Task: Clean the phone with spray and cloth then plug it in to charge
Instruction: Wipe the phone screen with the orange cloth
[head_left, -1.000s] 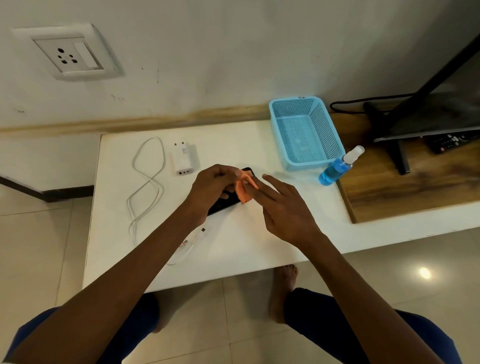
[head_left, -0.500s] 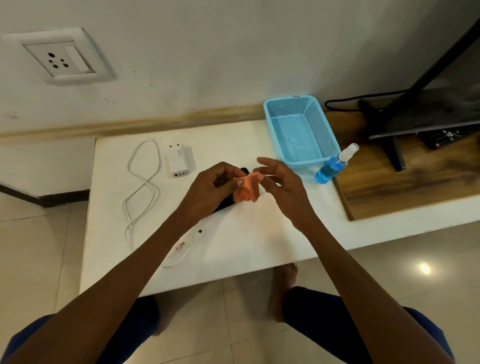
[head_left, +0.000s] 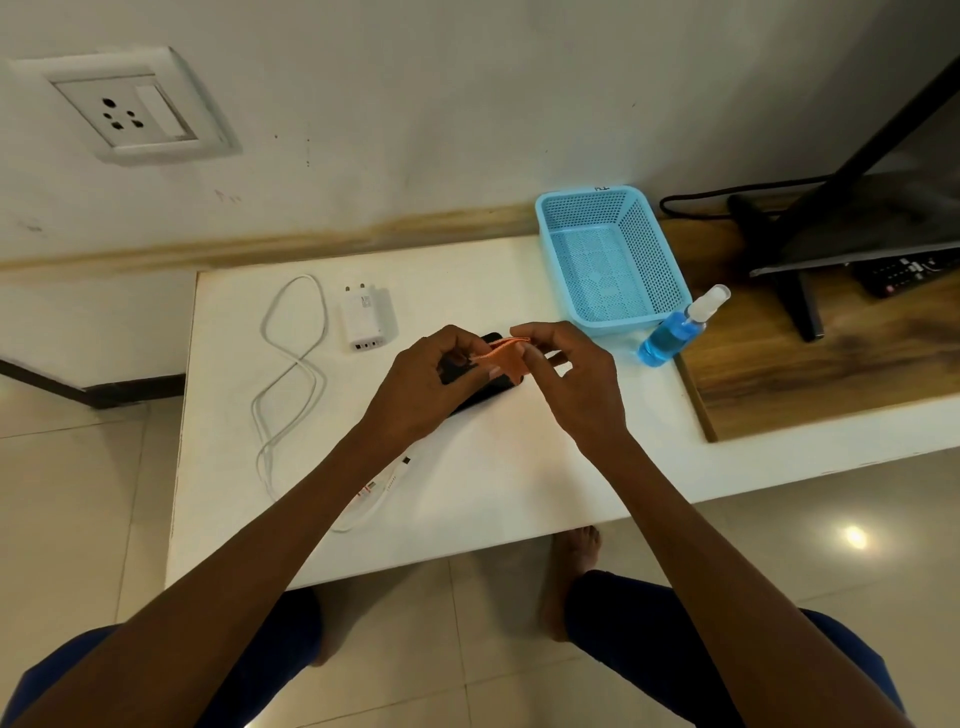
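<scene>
Both hands are raised just above the white counter (head_left: 519, 467), holding a small orange cloth (head_left: 506, 356) between them. The left hand (head_left: 431, 384) pinches the cloth's left edge with curled fingers and thumb, and the right hand (head_left: 571, 374) pinches its upper right edge the same way, so the cloth hangs stretched between the two. Directly beneath the hands lies the black phone (head_left: 480, 392), flat on the counter and mostly hidden by them. To the left of the phone sits a white charger (head_left: 363, 322) lying on its back with its prongs toward the wall, and farther left a white cable (head_left: 291, 374) snakes in loops, its plug end (head_left: 402, 462) showing near the left forearm. A blue spray bottle (head_left: 675, 332) stands tilted in view to the right of the hands, just beside an open blue basket (head_left: 608, 260). On the wall at upper left is a socket (head_left: 122, 111). At far right a dark TV stand (head_left: 800, 291) rests on a wooden board (head_left: 805, 374).
</scene>
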